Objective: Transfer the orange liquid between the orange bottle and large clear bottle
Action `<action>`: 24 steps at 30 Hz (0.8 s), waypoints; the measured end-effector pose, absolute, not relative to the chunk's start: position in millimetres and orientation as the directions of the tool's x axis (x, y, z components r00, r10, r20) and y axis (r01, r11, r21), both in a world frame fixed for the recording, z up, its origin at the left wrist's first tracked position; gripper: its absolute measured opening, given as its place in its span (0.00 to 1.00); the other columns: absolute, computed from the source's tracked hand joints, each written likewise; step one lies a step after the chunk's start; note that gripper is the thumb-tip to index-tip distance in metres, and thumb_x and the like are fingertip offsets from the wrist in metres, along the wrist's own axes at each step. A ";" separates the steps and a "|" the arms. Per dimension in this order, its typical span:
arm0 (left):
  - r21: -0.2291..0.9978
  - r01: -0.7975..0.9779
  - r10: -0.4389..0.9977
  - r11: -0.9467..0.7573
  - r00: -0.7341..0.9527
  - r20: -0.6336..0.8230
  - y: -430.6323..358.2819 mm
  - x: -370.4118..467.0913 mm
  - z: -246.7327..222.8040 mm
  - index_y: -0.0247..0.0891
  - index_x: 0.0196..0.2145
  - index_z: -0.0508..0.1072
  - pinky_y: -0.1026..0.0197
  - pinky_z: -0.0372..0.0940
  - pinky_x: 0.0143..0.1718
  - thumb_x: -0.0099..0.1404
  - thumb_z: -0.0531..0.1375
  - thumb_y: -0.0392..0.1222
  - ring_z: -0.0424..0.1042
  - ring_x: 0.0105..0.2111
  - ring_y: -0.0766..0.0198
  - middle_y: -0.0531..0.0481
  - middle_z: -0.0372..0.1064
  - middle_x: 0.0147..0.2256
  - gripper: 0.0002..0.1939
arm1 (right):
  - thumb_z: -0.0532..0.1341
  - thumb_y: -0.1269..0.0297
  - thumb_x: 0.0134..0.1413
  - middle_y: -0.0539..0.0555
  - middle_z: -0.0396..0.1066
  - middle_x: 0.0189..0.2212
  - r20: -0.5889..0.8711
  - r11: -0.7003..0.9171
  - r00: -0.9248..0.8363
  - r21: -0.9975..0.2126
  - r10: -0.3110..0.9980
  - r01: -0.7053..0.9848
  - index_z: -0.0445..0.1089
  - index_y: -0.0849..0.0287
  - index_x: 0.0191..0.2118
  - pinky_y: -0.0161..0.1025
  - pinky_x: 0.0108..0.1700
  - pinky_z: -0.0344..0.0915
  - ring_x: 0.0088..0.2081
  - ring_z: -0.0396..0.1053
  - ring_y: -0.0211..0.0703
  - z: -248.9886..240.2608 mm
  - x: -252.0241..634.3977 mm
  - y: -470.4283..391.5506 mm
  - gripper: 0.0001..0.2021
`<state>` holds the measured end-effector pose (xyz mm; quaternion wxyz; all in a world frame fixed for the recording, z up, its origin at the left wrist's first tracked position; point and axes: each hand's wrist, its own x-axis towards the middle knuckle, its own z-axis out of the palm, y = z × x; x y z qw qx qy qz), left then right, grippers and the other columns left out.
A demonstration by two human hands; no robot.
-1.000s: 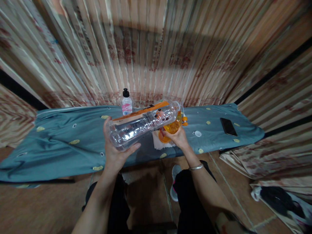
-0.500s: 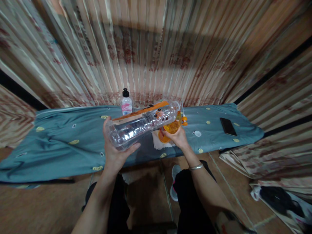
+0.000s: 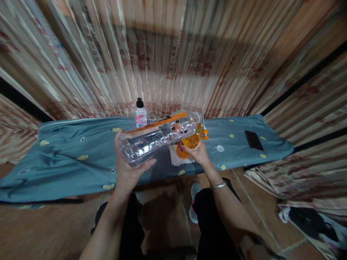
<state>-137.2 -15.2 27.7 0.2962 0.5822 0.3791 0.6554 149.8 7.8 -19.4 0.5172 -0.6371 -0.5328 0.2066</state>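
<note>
A large clear plastic bottle (image 3: 159,137) with an orange label lies tilted in the air, its base in my left hand (image 3: 128,169) and its neck up to the right. My left hand is wrapped round the base end. Its neck is at the top of a smaller bottle of orange-yellow liquid (image 3: 193,141); whether the two mouths touch I cannot tell. My right hand (image 3: 200,152) grips that smaller bottle, which stands over a pale cloth (image 3: 175,157) on the bench. Part of the smaller bottle is hidden by the clear one and by my fingers.
A bottle with a black cap and pink label (image 3: 140,117) stands at the back of the bench (image 3: 67,144), covered in patterned teal cloth. Small orange items (image 3: 205,134) are beside the yellow bottle. A dark phone (image 3: 253,140) lies at the right. Striped curtains hang behind.
</note>
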 end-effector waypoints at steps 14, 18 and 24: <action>0.818 0.043 0.806 -0.574 -0.146 0.573 -14.1 -135.9 26.4 0.50 0.70 0.60 0.43 0.76 0.55 0.41 0.83 0.53 0.78 0.52 0.49 0.42 0.70 0.58 0.63 | 0.76 0.47 0.40 0.63 0.81 0.50 0.300 0.113 0.338 -0.872 0.892 0.475 0.71 0.56 0.52 0.59 0.58 0.74 0.52 0.79 0.63 -25.6 151.6 9.6 0.34; 0.833 0.054 0.821 -0.551 -0.141 0.553 -15.3 -135.6 28.3 0.50 0.71 0.59 0.41 0.75 0.57 0.41 0.82 0.55 0.78 0.53 0.47 0.41 0.71 0.58 0.64 | 0.76 0.47 0.39 0.63 0.81 0.50 0.297 0.111 0.338 -0.874 0.893 0.474 0.71 0.56 0.52 0.59 0.57 0.74 0.52 0.79 0.64 -21.5 150.7 8.3 0.34; 0.825 0.072 0.811 -0.560 -0.156 0.564 -16.5 -134.4 31.9 0.49 0.70 0.61 0.42 0.76 0.56 0.41 0.82 0.56 0.78 0.52 0.46 0.42 0.72 0.57 0.62 | 0.77 0.47 0.38 0.63 0.81 0.50 0.284 0.090 0.354 -0.875 0.891 0.475 0.72 0.57 0.52 0.59 0.58 0.74 0.53 0.78 0.64 -19.8 149.8 7.1 0.35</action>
